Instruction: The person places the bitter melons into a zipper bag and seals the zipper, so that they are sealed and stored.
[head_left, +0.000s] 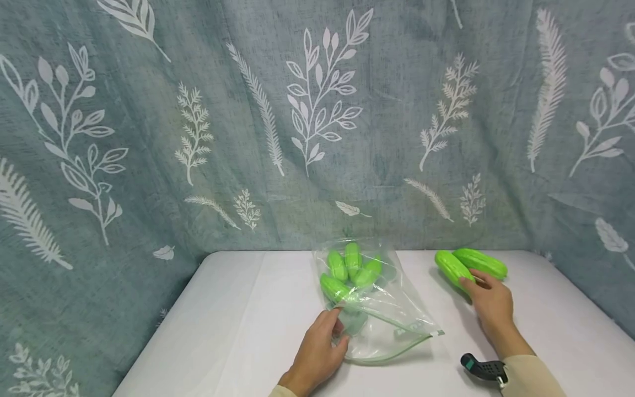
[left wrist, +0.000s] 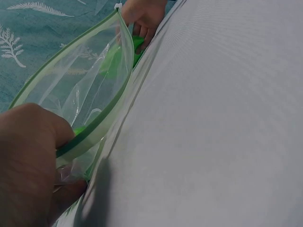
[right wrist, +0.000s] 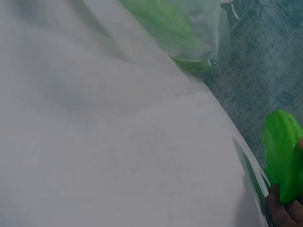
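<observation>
My left hand grips the rim of a clear zip bag with a green zip strip, and its mouth gapes toward me. Several bright green cucumbers lie inside the bag's far end. At the right, my right hand holds a green cucumber between thumb and fingers. Just behind it lies another cucumber on the table. The left wrist view shows the green zip strip passing between my thumb and fingers. In the right wrist view the held cucumber appears at the right edge.
The white-covered table ends at the back against a grey-green curtain with white leaf prints. A black wrist strap or mount sticks out from my right sleeve.
</observation>
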Action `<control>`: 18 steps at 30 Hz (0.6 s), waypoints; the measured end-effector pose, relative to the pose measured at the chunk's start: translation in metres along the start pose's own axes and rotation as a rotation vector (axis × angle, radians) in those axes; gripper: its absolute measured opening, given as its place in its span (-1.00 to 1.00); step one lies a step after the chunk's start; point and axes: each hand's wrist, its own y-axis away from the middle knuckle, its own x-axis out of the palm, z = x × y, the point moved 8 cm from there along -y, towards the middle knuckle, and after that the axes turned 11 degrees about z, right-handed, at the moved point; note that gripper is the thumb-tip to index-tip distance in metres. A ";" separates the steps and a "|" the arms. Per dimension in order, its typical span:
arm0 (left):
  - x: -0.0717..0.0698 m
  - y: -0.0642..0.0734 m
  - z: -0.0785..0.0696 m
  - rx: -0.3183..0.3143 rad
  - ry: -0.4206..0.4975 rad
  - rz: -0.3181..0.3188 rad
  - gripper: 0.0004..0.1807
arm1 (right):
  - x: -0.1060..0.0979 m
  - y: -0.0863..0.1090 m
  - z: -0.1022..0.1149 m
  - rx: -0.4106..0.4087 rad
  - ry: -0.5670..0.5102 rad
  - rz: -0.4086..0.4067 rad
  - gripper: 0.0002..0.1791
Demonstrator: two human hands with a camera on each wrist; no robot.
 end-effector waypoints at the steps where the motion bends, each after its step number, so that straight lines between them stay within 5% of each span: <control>1: 0.000 0.000 0.000 -0.001 -0.002 0.001 -0.38 | 0.001 0.001 -0.001 0.005 -0.036 0.007 -0.27; 8: 0.002 0.000 0.002 -0.038 0.016 0.029 -0.37 | 0.012 0.008 -0.010 0.069 -0.310 0.066 -0.28; 18: 0.001 -0.001 0.001 -0.051 -0.014 0.036 -0.39 | 0.015 0.010 -0.013 0.105 -0.389 0.076 -0.28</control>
